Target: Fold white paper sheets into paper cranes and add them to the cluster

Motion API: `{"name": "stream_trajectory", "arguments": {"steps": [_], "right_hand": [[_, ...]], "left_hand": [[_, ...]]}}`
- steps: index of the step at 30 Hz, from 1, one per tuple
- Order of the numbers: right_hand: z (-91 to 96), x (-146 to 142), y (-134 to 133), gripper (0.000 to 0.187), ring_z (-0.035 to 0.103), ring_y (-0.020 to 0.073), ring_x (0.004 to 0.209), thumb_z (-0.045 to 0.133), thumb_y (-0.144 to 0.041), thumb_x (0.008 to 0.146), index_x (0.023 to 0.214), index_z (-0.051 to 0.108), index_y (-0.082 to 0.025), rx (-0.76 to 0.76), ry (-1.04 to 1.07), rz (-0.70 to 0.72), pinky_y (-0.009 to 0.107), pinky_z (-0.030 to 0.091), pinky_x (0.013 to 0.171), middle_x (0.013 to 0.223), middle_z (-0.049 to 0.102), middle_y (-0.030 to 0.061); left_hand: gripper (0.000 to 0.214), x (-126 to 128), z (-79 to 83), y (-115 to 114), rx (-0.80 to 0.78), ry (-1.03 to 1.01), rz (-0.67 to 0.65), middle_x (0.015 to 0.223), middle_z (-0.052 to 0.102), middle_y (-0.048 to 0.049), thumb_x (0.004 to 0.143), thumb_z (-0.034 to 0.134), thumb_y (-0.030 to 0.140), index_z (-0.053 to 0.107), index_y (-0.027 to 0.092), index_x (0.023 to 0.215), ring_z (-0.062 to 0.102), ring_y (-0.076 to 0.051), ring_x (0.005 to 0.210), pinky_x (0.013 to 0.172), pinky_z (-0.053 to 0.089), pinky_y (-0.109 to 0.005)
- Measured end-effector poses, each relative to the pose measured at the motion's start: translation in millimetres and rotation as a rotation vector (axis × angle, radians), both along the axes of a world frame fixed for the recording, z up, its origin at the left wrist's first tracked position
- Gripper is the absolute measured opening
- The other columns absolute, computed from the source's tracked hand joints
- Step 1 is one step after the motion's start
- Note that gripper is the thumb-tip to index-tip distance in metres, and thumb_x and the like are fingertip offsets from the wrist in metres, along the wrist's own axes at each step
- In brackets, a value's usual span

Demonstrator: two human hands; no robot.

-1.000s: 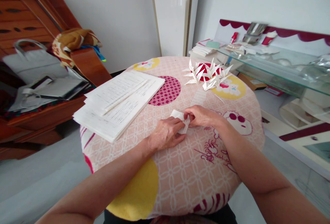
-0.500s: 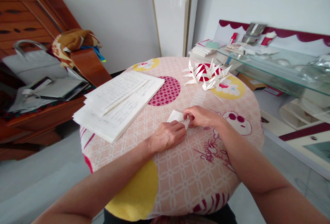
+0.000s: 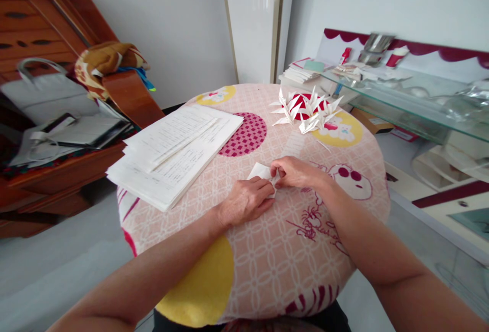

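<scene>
A small folded piece of white paper lies on the patterned tablecloth between my hands. My left hand rests over its near left part, fingers bent and pressed down on it. At its right edge, my right hand pinches the paper between thumb and fingers. Part of the paper is hidden under the fingers. Beyond my hands, several folded paper cranes stand grouped around a red patch. To the left lies a stack of written paper sheets.
A glass shelf unit with bowls, a cup and papers runs along the right. On the left a wooden seat bears a grey bag, papers and a brown cloth. A tall white cabinet stands behind the table.
The fingers of both hands have shifted slightly over the folded paper, and my right fingers sit a little further left. The cranes and the sheets stay where they were.
</scene>
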State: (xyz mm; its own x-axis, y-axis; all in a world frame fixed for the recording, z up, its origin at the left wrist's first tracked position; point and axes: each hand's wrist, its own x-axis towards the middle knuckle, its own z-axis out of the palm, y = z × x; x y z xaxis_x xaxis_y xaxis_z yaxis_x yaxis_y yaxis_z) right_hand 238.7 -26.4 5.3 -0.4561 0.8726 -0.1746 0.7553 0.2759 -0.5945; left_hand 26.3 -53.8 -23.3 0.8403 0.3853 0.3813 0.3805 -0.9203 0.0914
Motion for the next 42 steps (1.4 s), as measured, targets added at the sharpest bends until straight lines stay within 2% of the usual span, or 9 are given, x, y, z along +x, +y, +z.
{"name": "stream_trajectory", "arguments": {"steps": [8,12,15,20,30,42], "right_hand": [[-0.2,-0.1,0.3,0.019,0.051,0.0116,0.064,0.075,-0.016,0.070,0.088,0.068,-0.017,0.009,0.014,-0.015,0.024,0.032,0.057,0.070,0.060,-0.0025],[-2.7,0.8,1.8,0.021,0.052,0.0118,0.065,0.076,-0.015,0.068,0.088,0.068,-0.016,0.021,0.017,-0.002,0.023,0.033,0.058,0.072,0.062,-0.0021],[-3.9,0.6,2.3,0.021,0.053,0.0116,0.065,0.075,-0.014,0.067,0.087,0.069,-0.016,0.024,0.016,-0.001,0.023,0.034,0.058,0.074,0.063,-0.0015],[-4.3,0.0,1.7,0.020,0.054,0.0110,0.065,0.075,-0.013,0.067,0.086,0.069,-0.016,0.044,0.014,-0.003,0.023,0.035,0.059,0.076,0.064,-0.0012],[-5.9,0.3,2.8,0.019,0.055,0.0129,0.067,0.076,-0.017,0.068,0.086,0.069,-0.017,0.051,0.001,0.003,0.023,0.034,0.059,0.074,0.065,-0.0004],[1.7,-2.3,-1.4,0.017,0.053,0.0121,0.065,0.076,-0.017,0.069,0.085,0.068,-0.016,0.070,-0.031,0.011,0.023,0.033,0.059,0.075,0.064,0.0000]], "left_hand": [[0.019,-1.6,4.1,0.8,-0.098,-0.010,-0.016,0.096,0.071,-0.0043,0.098,0.050,0.027,0.065,0.017,0.090,0.066,-0.017,0.087,0.070,0.049,-0.028],[0.009,4.6,6.2,-5.9,-0.179,0.004,0.124,0.095,0.071,-0.0046,0.089,0.059,0.025,0.064,0.018,0.090,0.064,-0.020,0.089,0.074,0.051,-0.031],[0.010,11.5,8.9,-11.5,-0.194,0.058,0.216,0.096,0.070,-0.0054,0.083,0.063,0.025,0.063,0.018,0.090,0.063,-0.022,0.089,0.073,0.051,-0.034],[0.014,18.3,11.2,-15.1,-0.212,0.112,0.306,0.099,0.069,-0.0070,0.083,0.060,0.029,0.062,0.018,0.092,0.062,-0.024,0.092,0.072,0.051,-0.035],[0.011,26.0,14.4,-17.2,-0.289,0.072,0.464,0.098,0.068,-0.0055,0.080,0.057,0.028,0.060,0.020,0.088,0.063,-0.022,0.089,0.068,0.049,-0.033],[0.007,27.7,12.1,-14.8,-0.289,0.033,0.466,0.093,0.068,-0.0070,0.077,0.062,0.027,0.060,0.020,0.079,0.064,-0.023,0.084,0.067,0.049,-0.034]]}}
